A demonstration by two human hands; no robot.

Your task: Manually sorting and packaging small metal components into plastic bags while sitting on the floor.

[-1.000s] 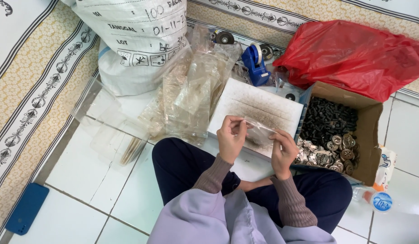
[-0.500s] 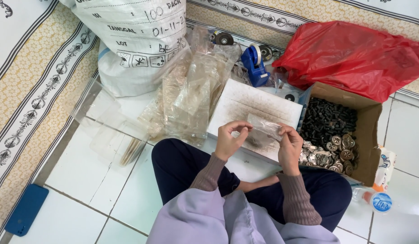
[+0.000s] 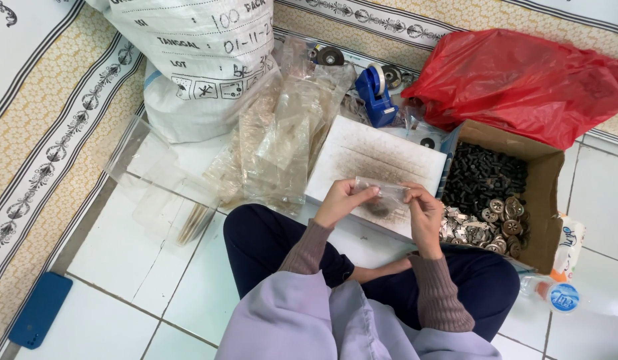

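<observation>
Small clear plastic bag (image 3: 382, 198) lies lengthwise between left hand (image 3: 341, 202) and right hand (image 3: 424, 215), each grip pinching one end shut.

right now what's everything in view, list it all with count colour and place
small clear plastic bag: one, transparent, held between both hands over the board
flat white board: one, white with dark smudges, on the floor in front of the knees
brown cardboard box: one, right of the board, holding black pieces and silvery round metal parts
red plastic bag: one, behind the box
blue tape dispenser: one, behind the board
pile of clear plastic bags: several, left of the board
large white woven sack: one, top left
blue flat phone-like object: one, lower left floor
plastic bottle with blue cap: one, lower right
left hand: pinches the bag's left end
right hand: pinches its right end
</observation>
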